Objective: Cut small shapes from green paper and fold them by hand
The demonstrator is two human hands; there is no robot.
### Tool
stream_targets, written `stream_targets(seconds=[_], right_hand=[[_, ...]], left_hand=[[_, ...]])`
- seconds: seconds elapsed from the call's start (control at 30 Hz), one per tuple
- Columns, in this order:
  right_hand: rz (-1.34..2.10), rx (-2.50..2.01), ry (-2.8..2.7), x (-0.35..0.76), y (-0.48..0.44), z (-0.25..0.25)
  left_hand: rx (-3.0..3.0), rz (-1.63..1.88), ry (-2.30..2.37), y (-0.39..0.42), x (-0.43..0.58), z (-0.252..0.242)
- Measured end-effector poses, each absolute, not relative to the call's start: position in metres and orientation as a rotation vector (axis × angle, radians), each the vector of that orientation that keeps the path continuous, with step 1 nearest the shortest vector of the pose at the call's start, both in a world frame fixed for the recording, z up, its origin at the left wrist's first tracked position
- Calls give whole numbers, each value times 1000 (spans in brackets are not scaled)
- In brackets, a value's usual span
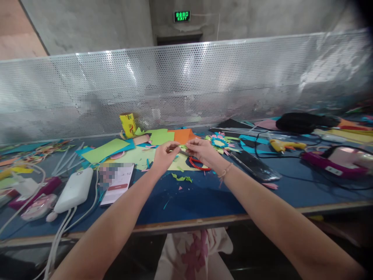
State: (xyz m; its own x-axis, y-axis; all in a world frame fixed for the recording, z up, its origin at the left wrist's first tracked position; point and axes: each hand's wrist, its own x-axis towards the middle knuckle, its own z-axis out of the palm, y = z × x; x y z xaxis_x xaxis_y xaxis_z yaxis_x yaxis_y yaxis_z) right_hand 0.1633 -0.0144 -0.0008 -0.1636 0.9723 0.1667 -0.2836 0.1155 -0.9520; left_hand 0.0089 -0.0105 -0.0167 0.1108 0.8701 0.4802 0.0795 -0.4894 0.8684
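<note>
Hands meet just in front of the orange paper (183, 136), which I'll take as my mark on this crowded blue table (175, 210). The left hand (166, 155) comes in from the near left of that paper, its fingers curled and thumb drawn toward the fingertips. The right hand (205, 153) comes in from the near right, thumb and forefinger nearly together, a thin bracelet (225, 171) at its wrist. Between them, right by the near edge of the orange paper, is a small green piece (183, 148); from where I stand I can't tell which hand grips it, or how firmly. A looped red handle (199, 164) lies under the right hand, on the near side of the orange paper.

Bright green sheets (161, 137) lie against the mark's left side, with a crumpled yellow packet (128, 125) farther left. Torn green scraps (181, 178) are scattered nearer the table edge than the orange paper. Off to its right are a blue paper flower (219, 142), a dark phone (256, 166) and, well apart, a yellow glue gun (287, 146). Behind it runs a perforated metal screen (180, 83).
</note>
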Motion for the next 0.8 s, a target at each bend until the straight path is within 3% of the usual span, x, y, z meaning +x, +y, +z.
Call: stream_targets(seconds=[0.8], right_hand=[[913,-893,-1648,170,-6,-13]], left_hand=[[1499,1370,939,-16,15,-10]])
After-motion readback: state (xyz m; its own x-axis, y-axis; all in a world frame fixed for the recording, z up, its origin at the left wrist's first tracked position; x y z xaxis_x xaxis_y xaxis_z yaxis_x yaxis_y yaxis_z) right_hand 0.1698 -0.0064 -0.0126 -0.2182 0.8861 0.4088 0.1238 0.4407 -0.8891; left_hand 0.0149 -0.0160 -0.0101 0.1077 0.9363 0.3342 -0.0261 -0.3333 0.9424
